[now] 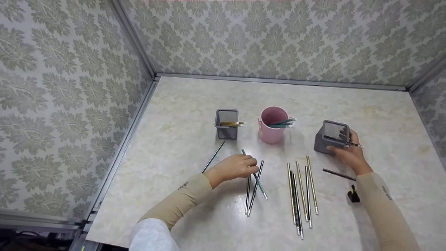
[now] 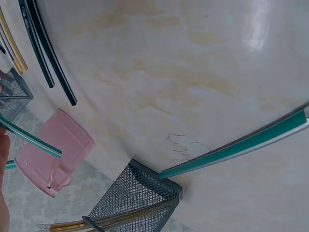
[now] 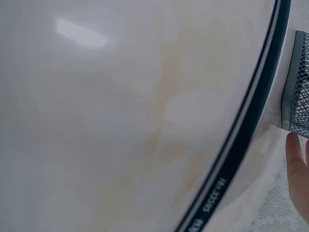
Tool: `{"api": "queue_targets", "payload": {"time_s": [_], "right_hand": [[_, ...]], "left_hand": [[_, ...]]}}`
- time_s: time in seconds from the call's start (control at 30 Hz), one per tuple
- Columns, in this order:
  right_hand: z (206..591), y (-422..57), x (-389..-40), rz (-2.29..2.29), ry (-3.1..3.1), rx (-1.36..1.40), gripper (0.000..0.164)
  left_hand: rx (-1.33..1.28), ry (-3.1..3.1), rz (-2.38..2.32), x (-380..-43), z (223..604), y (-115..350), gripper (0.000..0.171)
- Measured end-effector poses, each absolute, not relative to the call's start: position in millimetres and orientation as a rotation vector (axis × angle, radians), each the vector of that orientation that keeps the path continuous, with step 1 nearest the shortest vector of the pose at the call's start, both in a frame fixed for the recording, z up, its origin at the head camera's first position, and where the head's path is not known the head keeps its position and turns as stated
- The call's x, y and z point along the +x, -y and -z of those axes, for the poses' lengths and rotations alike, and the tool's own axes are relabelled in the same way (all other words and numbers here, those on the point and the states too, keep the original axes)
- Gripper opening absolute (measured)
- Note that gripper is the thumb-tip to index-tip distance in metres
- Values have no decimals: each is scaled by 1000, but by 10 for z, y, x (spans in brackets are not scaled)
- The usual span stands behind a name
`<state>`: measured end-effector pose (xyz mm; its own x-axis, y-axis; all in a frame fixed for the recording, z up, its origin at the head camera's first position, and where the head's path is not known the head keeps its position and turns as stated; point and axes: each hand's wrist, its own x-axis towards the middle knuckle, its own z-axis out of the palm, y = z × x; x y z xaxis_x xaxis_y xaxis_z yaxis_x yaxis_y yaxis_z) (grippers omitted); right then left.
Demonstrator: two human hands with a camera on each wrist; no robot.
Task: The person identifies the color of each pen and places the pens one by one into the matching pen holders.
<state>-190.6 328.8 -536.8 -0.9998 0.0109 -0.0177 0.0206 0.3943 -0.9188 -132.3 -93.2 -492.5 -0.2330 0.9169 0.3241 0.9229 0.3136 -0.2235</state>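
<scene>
My left hand (image 1: 237, 166) pinches a teal pencil (image 1: 260, 186) above two black pencils (image 1: 247, 195). The same pencil (image 2: 34, 140) slants across the pink cup in the left wrist view. On the right, my right hand (image 1: 350, 157) grips a grey mesh pencil cup (image 1: 324, 143), thumb on the near side, with dark pencils (image 1: 355, 145) sticking out. The right wrist view catches only fingers (image 3: 297, 164) at that cup's edge. A loose black pencil (image 1: 338, 174) lies near the right wrist. Left of my left hand lies another teal pencil (image 1: 213, 157).
A pink cup (image 1: 271, 135) with teal pencils stands at the middle back. Left of it is a mesh cup (image 1: 226, 133) of gold pencils. Several gold and black pencils (image 1: 307, 195) lie between my hands. A small black object (image 1: 353, 196) sits by the right forearm.
</scene>
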Motion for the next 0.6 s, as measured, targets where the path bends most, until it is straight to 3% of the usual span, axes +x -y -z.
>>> {"api": "queue_targets", "payload": {"time_s": [0.6], "right_hand": [[5343, -3288, -1924, 1680, -2570, 92, 99]], "left_hand": [[-1389, 2167, 598, -1435, 4670, 653, 14]]}}
